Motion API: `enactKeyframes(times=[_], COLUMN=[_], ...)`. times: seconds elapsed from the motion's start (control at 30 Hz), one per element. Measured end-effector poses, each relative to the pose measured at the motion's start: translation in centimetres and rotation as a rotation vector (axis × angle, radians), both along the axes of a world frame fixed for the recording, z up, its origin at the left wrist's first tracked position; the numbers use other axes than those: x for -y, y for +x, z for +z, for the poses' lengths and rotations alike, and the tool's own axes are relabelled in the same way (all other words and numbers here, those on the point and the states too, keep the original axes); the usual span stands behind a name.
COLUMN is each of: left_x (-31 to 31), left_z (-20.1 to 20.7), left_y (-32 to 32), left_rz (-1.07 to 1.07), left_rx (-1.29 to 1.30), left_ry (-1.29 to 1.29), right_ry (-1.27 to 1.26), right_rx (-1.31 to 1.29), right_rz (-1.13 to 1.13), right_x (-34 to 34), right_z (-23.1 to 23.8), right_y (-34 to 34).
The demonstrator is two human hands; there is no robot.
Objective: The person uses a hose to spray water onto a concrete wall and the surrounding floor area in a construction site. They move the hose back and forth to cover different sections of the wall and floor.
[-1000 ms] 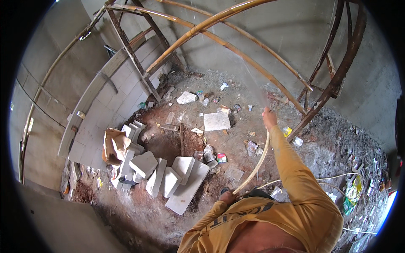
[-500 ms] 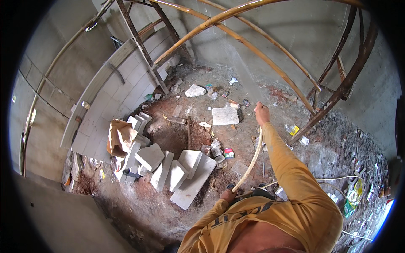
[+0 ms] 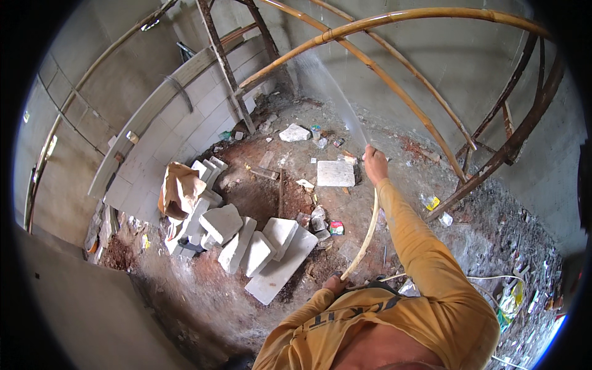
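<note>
A pale cream hose [image 3: 368,237] runs in a curve between my two hands. My right hand [image 3: 375,165], arm stretched forward, is closed around its front end. From there a spray of water [image 3: 345,102] fans out forward and to the left, toward the back wall. Close to my body, my left hand [image 3: 334,284] is closed around a lower part of the hose; its fingers are partly hidden. A white block [image 3: 336,174] lies flat on the dirt floor just left of my right hand.
Bamboo poles [image 3: 394,80] and dark timber supports [image 3: 509,145] cross ahead. Pale blocks [image 3: 259,253] and an open brown paper sack [image 3: 180,191] are heaped to the left, near a low block wall [image 3: 166,132]. Litter, including a yellow wrapper [image 3: 430,201], dots the floor. More hose trails at right.
My right hand has shifted a little left with the hose end, and the water spray now points further left. The view has turned slightly. My left hand keeps its hold.
</note>
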State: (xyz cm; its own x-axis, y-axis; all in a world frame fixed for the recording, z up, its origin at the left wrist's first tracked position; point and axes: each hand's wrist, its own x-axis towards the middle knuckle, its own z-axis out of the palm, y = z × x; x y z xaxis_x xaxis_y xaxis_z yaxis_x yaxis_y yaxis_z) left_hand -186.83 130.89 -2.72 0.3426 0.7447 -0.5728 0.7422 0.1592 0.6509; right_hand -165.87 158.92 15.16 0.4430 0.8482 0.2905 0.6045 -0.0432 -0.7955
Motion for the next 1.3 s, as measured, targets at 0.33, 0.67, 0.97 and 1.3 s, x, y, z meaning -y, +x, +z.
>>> enactKeyframes(times=[0.33, 0.67, 0.97, 1.3], left_x=[-0.7, -0.8, -0.6, -0.1], left_z=[-2.2, 0.2, -0.3, -0.7], left_y=[-1.1, -1.9, -2.4, -2.9], left_rz=[0.069, 0.114, 0.107, 0.041], left_rx=[0.119, -0.024, 0.050, 0.116], left_ry=[-0.061, -0.106, -0.062, -0.083], right_ry=[-0.052, -0.048, -0.001, -0.066], right_rx=[-0.092, -0.068, -0.066, -0.072], right_rz=[-0.023, 0.017, 0.019, -0.054], right_x=[-0.5, -0.9, -0.3, -0.4], right_z=[3.5, 3.2, 3.1, 0.3], right_y=[-3.5, -4.9, -5.1, -2.8])
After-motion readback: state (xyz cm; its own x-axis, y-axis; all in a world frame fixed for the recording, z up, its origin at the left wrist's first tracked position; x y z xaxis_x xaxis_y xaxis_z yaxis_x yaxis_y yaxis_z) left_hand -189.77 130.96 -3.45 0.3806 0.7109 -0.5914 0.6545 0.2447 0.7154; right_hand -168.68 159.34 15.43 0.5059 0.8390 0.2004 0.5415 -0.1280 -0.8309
